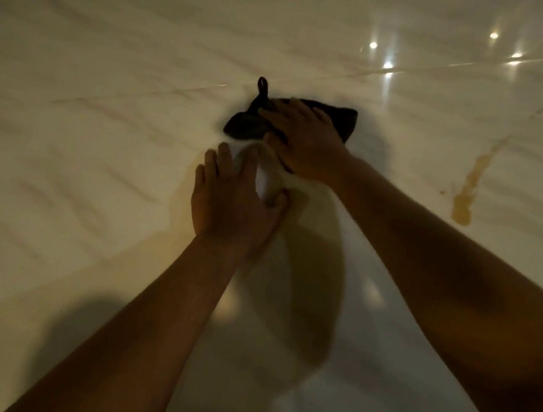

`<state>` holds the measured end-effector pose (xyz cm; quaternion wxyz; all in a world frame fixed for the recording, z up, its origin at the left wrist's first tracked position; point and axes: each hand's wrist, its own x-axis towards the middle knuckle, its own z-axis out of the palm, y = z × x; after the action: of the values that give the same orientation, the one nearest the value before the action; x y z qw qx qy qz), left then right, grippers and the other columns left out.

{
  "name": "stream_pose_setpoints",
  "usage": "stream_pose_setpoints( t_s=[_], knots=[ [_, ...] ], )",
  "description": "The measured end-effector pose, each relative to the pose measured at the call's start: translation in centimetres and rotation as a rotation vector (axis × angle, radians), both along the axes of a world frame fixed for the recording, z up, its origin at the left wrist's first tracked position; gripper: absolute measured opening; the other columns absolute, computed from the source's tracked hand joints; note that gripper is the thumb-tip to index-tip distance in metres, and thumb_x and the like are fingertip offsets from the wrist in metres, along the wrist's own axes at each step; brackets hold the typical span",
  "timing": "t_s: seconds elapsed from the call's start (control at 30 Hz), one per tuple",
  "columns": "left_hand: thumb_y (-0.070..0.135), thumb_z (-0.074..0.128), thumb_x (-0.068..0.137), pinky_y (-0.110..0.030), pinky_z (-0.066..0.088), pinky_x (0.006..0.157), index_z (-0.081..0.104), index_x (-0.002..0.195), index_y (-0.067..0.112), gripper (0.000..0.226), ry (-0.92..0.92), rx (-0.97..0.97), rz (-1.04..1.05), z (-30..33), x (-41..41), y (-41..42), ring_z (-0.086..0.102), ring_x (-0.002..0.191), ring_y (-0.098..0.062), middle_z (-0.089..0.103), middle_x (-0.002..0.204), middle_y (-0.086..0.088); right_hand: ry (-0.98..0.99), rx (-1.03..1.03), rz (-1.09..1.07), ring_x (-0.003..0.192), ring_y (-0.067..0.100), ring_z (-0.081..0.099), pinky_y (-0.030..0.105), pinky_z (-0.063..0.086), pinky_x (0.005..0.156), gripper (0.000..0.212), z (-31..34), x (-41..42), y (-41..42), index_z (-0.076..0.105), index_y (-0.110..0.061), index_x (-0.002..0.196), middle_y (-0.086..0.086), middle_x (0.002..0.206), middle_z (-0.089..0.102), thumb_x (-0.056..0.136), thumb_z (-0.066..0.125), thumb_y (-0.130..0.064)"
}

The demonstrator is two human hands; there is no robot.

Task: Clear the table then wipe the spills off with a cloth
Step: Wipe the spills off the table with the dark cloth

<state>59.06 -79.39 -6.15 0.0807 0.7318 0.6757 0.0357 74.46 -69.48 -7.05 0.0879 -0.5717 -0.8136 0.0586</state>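
Black cloth (333, 119) under flat right hand (306, 141); left hand (232, 200) spread beside.

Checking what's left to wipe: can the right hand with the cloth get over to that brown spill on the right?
Probably yes: the right hand presses the cloth, and only bare table lies before the spill.

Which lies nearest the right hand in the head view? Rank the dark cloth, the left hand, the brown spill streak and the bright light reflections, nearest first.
1. dark cloth: under the right hand, pressed.
2. left hand: just below-left, flat on the table.
3. brown spill streak: off to the right.
4. bright light reflections: top right, farthest.
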Motion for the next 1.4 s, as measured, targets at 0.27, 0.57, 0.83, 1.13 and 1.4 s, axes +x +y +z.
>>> stream_pose_setpoints(
  t_s=[0.27,0.57,0.83,1.13,1.4],
  knots=[
    [0.074,0.028,0.091,-0.049,0.019,0.124,0.016,0.161,0.026,0.086,0.061,0.093,0.006,-1.1,0.2,-0.2,0.015,0.152,-0.039,0.017,0.165,-0.018,0.029,0.022,-0.429,0.144,0.028,0.029,0.051,0.022,0.115,0.057,-0.2,8.1,6.9,0.034,-0.025,0.152,0.004,0.158,0.033,0.099,0.029,-0.044],
    [0.072,0.015,0.090,-0.049,0.009,0.126,0.007,0.163,0.026,0.086,0.064,0.084,-0.032,-1.5,0.0,0.0,0.006,0.154,-0.037,0.005,0.168,-0.018,-0.023,0.213,-0.174,0.132,0.033,0.047,0.048,0.038,0.107,0.055,-1.2,11.5,0.5,0.047,-0.025,0.145,0.008,0.147,0.050,0.098,0.028,-0.047],
    [0.072,0.018,0.090,-0.051,0.012,0.125,0.014,0.162,0.026,0.085,0.067,0.100,-0.028,-1.7,0.0,0.1,0.012,0.153,-0.039,0.012,0.167,-0.019,-0.001,0.080,-0.403,0.137,0.031,0.040,0.049,0.031,0.106,0.061,-0.9,11.0,-1.9,0.043,-0.024,0.147,0.009,0.150,0.045,0.094,0.025,-0.047],
    [0.065,0.024,0.095,-0.059,0.016,0.122,0.025,0.161,0.021,0.079,0.062,0.020,-0.146,-1.0,2.2,-4.7,0.018,0.150,-0.045,0.017,0.165,-0.024,-0.046,0.154,-0.394,0.138,0.032,0.041,0.052,0.036,0.106,0.054,-0.8,16.3,-14.7,0.043,-0.024,0.148,0.005,0.152,0.044,0.101,0.029,-0.047],
    [0.064,0.022,0.096,-0.056,0.016,0.123,0.020,0.162,0.024,0.077,0.057,0.028,-0.213,-0.7,4.2,-12.3,0.014,0.152,-0.042,0.014,0.167,-0.020,-0.019,0.039,-0.483,0.148,0.031,0.024,0.053,0.022,0.116,0.055,-1.0,13.5,-20.4,0.032,-0.028,0.154,0.003,0.161,0.030,0.102,0.025,-0.046]
  ],
)
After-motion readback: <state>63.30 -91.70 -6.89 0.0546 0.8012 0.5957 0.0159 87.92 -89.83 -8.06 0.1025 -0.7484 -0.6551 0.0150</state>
